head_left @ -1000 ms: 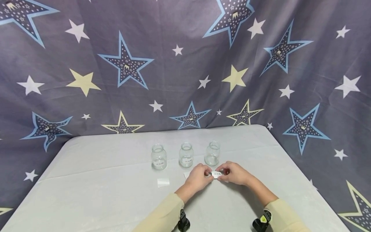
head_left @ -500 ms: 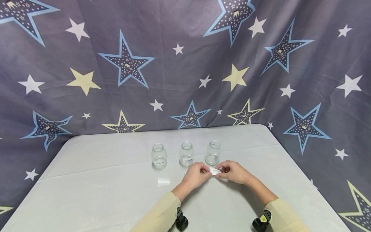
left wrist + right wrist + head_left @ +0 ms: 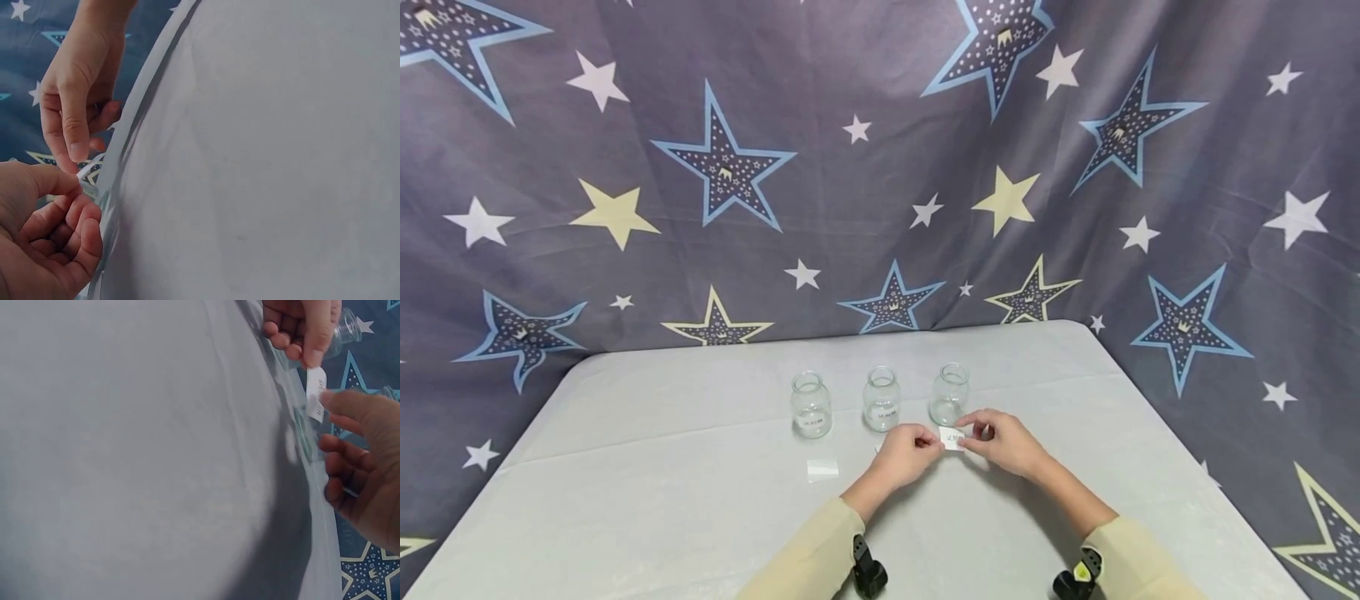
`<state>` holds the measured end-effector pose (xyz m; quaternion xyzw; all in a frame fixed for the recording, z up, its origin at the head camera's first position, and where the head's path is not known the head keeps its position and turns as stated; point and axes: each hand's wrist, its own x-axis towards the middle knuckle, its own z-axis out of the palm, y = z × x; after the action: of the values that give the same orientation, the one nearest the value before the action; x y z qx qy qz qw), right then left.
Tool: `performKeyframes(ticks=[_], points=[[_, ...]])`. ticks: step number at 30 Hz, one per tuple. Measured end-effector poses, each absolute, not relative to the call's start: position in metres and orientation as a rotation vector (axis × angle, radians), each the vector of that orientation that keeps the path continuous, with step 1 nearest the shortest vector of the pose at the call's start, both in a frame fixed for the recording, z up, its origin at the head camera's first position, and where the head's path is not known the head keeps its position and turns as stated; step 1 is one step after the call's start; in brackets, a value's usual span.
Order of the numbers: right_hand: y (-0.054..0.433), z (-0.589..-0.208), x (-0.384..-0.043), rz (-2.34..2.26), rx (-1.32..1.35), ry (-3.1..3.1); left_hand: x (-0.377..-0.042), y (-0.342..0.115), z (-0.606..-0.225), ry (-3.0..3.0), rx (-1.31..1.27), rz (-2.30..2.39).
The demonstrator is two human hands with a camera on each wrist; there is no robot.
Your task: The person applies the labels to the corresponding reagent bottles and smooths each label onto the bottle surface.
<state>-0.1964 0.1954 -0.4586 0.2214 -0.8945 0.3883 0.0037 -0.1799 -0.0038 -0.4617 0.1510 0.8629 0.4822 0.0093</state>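
Note:
A small white label (image 3: 951,438) with dark printed characters is held up between the two hands in front of the right glass jar (image 3: 950,400). My left hand (image 3: 902,455) pinches its left edge between thumb and forefinger, other fingers curled. At its right edge, my right hand (image 3: 1009,447) has thumb and forefinger; in the right wrist view that hand's thumb overlaps the label (image 3: 314,394). The label overlaps the base of the right jar in the head view, and no label shows on that jar. The middle jar (image 3: 882,400) and left jar (image 3: 812,407) each bear a white label.
A pale, shiny rectangular piece (image 3: 822,471) lies on the white-covered table (image 3: 647,500) in front of the left jar. The edge of another pale piece shows beside the left hand. A star-patterned curtain (image 3: 835,200) hangs behind the table.
The label has come up and slightly left, and its face now shows flatter toward the head camera after looking bent. The left hand has shifted a little left; the jars have stayed put.

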Motion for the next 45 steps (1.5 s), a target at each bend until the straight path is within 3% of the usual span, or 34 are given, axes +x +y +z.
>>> performKeyframes(ticks=[12,45], points=[[0.185,-0.457,-0.188,1.226,0.845,-2.681,-0.181,-0.003,-0.462,2.57,0.463,1.545],[0.182,-0.455,-0.191,1.258,0.797,-2.683,-0.182,-0.004,-0.461,2.513,0.503,1.609]])
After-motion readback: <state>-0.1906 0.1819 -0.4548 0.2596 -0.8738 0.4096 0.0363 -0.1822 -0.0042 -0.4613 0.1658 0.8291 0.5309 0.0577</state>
